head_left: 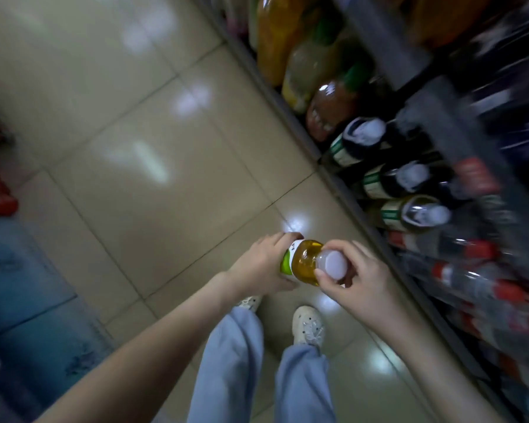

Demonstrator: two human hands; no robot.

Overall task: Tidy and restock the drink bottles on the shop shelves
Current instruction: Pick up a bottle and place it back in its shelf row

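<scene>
The bottle (306, 265) of amber drink sits in mid-air over the tiled floor (153, 123), carried by nothing but the two hands, just off the front edge of the lowest shelf (342, 184). Its long axis points nearly straight up at the camera, tilted a little, so the white cap (333, 264) faces the viewer and the base is hidden below. The green-and-white label (289, 261) shows on the side away from the shelf.

The left hand (263, 270) is wrapped round the body at the label, thumb low and fingers curled over the far side. The right hand (361, 276) pinches the cap from the shelf side, fingertips on its rim; both grasp the same bottle.

The shelf lies to the person's right, beyond the right hand, so that hand is the nearer one to it. I judge the bottle must travel rightward, past the shelf's front lip, into a gap among the standing bottles (409, 181). Which row matches it I cannot tell: the shelf is heavily blurred, though amber and yellow bottles (306, 68) stand further along.
</scene>
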